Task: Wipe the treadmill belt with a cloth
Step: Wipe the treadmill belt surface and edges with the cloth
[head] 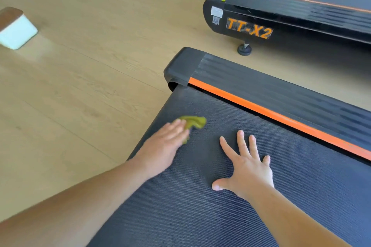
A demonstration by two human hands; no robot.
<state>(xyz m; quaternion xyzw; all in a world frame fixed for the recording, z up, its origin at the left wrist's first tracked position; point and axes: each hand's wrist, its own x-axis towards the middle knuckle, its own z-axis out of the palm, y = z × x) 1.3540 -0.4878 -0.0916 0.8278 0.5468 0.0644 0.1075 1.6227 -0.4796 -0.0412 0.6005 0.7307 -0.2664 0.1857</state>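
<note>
Pressing, not gripping: your left hand (166, 147) lies palm-down on the green cloth (194, 122), fingers fairly straight as far as the motion blur lets you judge, not curled round it. The cloth is bunched, most of it poking out past the fingertips. It sits on the treadmill belt (200, 216), close to the end edge where the belt turns under. Your right hand (248, 168) rests flat on the belt just beside, fingers spread wide, holding nothing; it reads as a brace.

Risks, as judgement:
- The cloth is only pinned. A quick stroke could slide it out from under your fingers, leaving bare skin on the textured belt.
- Bunched up, it covers a narrow track, so strips are likely to be missed. Flatten it.
- You are working near the edge. An outward stroke could carry the cloth off onto the wooden floor (80, 86) or snag it in the gap under the black end cap (183, 66).
- Weight on the bracing hand could shift the belt if it runs free.

Around: an orange stripe (281, 118) and a ribbed side rail (281, 94) border the belt's far side and limit strokes that way. A second treadmill (301, 10), marked TT-X2, stands well apart beyond them. A white block (17, 30) with a brown top lies far off on the floor. Nothing lies on the belt ahead of the cloth.
</note>
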